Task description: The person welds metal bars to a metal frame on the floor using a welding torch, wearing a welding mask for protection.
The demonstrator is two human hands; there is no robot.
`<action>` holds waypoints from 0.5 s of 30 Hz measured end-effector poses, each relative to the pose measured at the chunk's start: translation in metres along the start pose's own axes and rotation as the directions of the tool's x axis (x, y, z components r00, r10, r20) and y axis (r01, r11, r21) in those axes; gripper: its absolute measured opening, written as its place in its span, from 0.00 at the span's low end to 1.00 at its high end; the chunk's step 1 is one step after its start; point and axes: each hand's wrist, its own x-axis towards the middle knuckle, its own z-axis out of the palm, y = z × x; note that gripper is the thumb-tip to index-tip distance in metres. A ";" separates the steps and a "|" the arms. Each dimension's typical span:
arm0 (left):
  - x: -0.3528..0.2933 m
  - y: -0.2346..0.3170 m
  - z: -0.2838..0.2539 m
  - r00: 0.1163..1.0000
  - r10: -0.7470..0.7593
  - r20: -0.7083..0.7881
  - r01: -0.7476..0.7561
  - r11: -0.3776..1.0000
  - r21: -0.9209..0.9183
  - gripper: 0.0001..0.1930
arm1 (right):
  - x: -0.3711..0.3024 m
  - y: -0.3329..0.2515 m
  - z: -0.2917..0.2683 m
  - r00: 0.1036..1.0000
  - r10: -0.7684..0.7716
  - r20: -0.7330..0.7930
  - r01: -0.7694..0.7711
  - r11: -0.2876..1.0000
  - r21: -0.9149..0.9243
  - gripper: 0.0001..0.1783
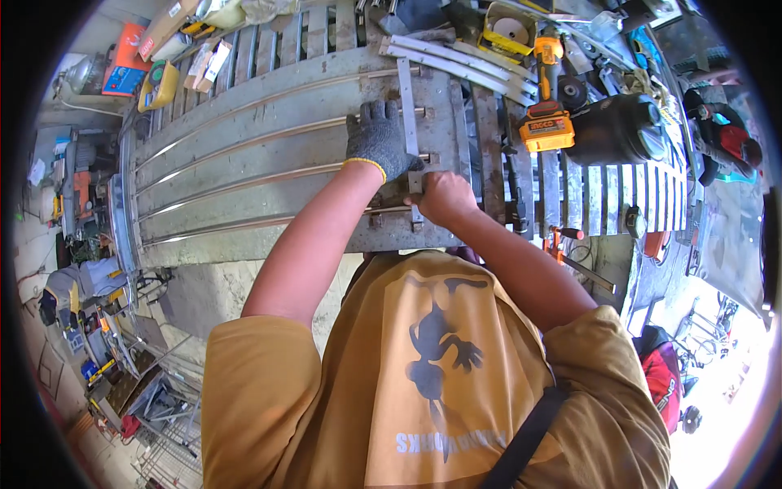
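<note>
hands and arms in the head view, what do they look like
The left hand wears a dark grey knit glove with a yellow cuff edge; the right hand is bare. Both forearms are bare below short, loose mustard-brown sleeves.

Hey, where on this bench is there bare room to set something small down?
Bare strips of the grey metal sheet lie between the long rods, left of the gloved left hand. Another patch lies just right of the flat bar, beyond the right hand. Far right is crowded: metal strips, orange cordless tool, black container.
</note>
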 end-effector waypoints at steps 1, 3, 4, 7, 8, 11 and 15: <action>0.002 -0.001 0.004 1.000 -0.011 -0.006 0.011 1.000 0.009 0.64 | -0.009 0.005 0.003 0.991 -0.088 -0.097 0.084 0.995 -0.044 0.28; 0.005 0.001 0.016 0.999 -0.019 -0.040 0.021 0.999 0.034 0.63 | -0.019 0.034 0.029 0.858 -0.243 -0.453 0.251 0.967 -0.044 0.23; 0.001 0.003 0.017 0.998 -0.047 -0.043 0.049 0.998 0.048 0.63 | -0.032 0.045 0.030 0.780 -0.264 -0.567 0.301 0.953 -0.031 0.21; -0.002 0.012 0.011 0.979 -0.171 -0.114 0.159 0.981 -0.110 0.53 | -0.068 0.082 0.023 0.710 -0.150 -0.688 0.072 0.987 -0.141 0.23; 0.004 0.010 0.021 0.950 -0.272 -0.154 0.228 0.940 -0.252 0.48 | -0.080 0.090 0.018 0.732 -0.060 -0.679 -0.039 0.991 -0.130 0.26; 0.032 0.031 0.034 0.839 -0.439 -0.322 0.322 0.877 -0.357 0.35 | -0.089 0.123 0.032 0.804 0.267 -0.531 -0.279 0.959 0.059 0.33; 0.051 0.053 0.058 0.684 -0.545 -0.486 0.456 0.838 -0.299 0.27 | -0.084 0.150 0.052 0.820 0.305 -0.484 -0.229 0.950 0.211 0.27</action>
